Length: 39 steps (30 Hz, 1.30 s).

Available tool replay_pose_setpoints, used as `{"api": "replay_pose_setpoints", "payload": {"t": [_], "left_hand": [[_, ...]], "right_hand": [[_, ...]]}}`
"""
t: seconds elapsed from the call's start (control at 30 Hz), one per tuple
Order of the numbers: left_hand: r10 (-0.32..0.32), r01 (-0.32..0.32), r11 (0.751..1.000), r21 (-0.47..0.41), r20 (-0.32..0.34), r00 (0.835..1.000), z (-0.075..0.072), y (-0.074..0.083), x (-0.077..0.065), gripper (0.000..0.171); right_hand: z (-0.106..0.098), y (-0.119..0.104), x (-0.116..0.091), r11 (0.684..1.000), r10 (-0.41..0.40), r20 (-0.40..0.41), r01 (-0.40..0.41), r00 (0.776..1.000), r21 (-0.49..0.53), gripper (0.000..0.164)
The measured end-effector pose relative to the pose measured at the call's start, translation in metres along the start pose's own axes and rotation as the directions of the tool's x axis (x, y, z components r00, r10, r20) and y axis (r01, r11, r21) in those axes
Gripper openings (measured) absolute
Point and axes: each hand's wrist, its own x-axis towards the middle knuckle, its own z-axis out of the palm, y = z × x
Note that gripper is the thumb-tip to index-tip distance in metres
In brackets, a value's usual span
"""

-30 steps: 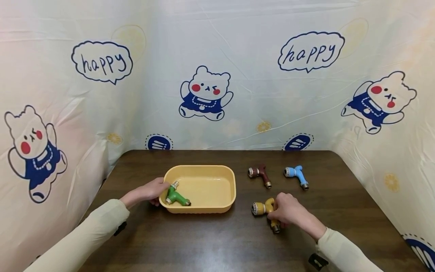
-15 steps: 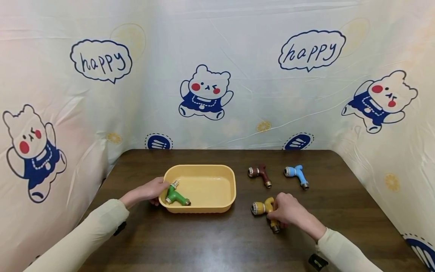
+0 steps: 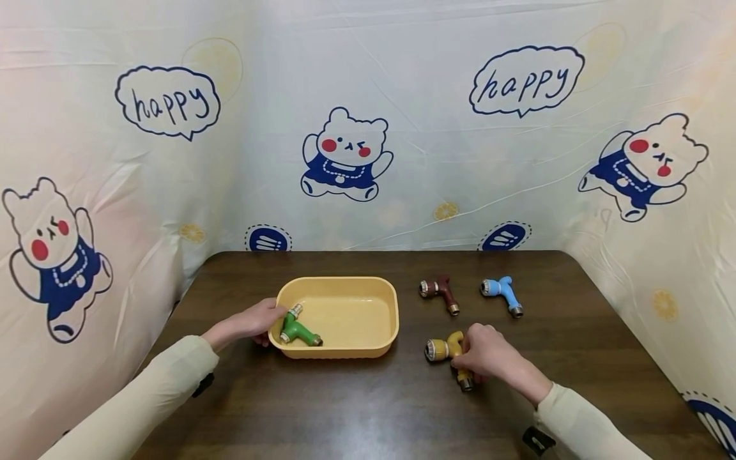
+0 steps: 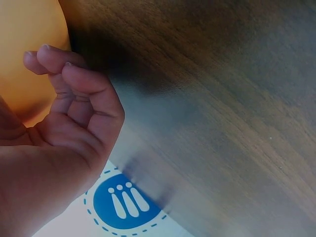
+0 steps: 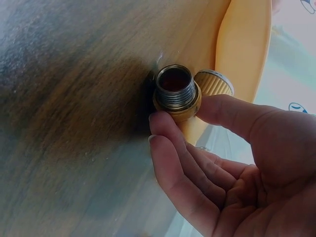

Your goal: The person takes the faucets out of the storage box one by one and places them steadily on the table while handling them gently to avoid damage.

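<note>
At the left end of a yellow plastic basin (image 3: pixel 351 353), my left hand (image 3: pixel 258 321) grips the rim, thumb over the edge. The left wrist view shows the curled fingers of the left hand (image 4: pixel 74 103) close to the basin's outer wall (image 4: pixel 29 24). A green faucet (image 3: pixel 298 331) lies inside the basin at its left. To the right of the basin, my right hand (image 3: pixel 485 352) pinches a yellow faucet (image 3: pixel 454 345) by its body, low over the table. In the right wrist view the faucet's threaded metal end (image 5: pixel 175 91) faces the camera, with its ribbed knob (image 5: pixel 213 84) behind.
A dark red faucet (image 3: pixel 443 292) and a light blue faucet (image 3: pixel 506 295) lie on the brown wooden table (image 3: pixel 322 409), behind the right hand. A printed cloth (image 3: pixel 425 128) with bears hangs around the back and sides of the table.
</note>
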Motion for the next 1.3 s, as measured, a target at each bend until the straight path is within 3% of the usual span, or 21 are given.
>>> {"api": "replay_pose_setpoints", "payload": {"t": [0.13,0.2,0.23,0.4,0.5,0.57,0.67,0.8,1.0,1.13,1.3], "left_hand": [[0.007,-0.007,1.0,0.006,0.013,1.0,-0.001,0.005,-0.004,0.039],[0.025,-0.025,1.0,0.01,0.02,0.999,-0.002,-0.006,0.003,0.04],[-0.003,0.003,1.0,0.015,0.011,1.0,-0.002,-0.007,0.005,0.039],[-0.012,0.012,1.0,-0.015,0.017,1.0,-0.005,-0.058,0.037,0.042],[-0.037,0.038,0.997,-0.064,0.021,0.999,-0.007,-0.079,0.051,0.044],[-0.059,0.061,0.994,-0.091,0.025,0.998,-0.007,-0.083,0.054,0.045],[-0.009,0.01,1.0,-0.03,0.025,1.0,-0.006,-0.069,0.043,0.044],[0.009,-0.01,1.0,0.012,0.022,1.0,-0.005,-0.063,0.039,0.044],[-0.103,0.104,0.99,-0.096,0.017,0.995,-0.008,-0.092,0.063,0.043],[-0.09,0.091,0.992,-0.087,0.015,0.996,-0.009,-0.104,0.072,0.042],[-0.092,0.091,0.992,-0.087,-0.001,0.996,-0.009,-0.104,0.073,0.039]], "right_hand": [[0.0,0.0,0.0,1.0,0.004,0.002,-0.004,1.0,0.001,0.034],[0.0,-0.001,-0.001,1.0,0.008,0.006,-0.008,1.0,0.002,0.034],[0.0,-0.001,-0.001,1.0,0.01,0.008,-0.01,1.0,0.002,0.034],[-0.001,-0.002,-0.003,1.0,0.009,0.007,-0.009,1.0,-0.004,0.034],[-0.001,-0.002,-0.004,1.0,0.008,0.006,-0.008,1.0,-0.008,0.033],[-0.002,-0.001,-0.004,1.0,0.009,0.01,-0.009,1.0,-0.012,0.032],[-0.003,-0.001,-0.005,1.0,0.008,0.016,-0.007,1.0,-0.02,0.03],[-0.005,-0.002,-0.006,1.0,0.01,0.02,-0.009,1.0,-0.027,0.026],[-0.007,-0.003,-0.007,0.999,0.008,0.008,-0.007,1.0,-0.033,0.023],[-0.009,-0.004,-0.007,0.999,0.013,0.005,-0.013,1.0,-0.045,0.022],[-0.012,-0.005,-0.008,0.997,0.023,0.002,-0.022,1.0,-0.074,0.022]]}}
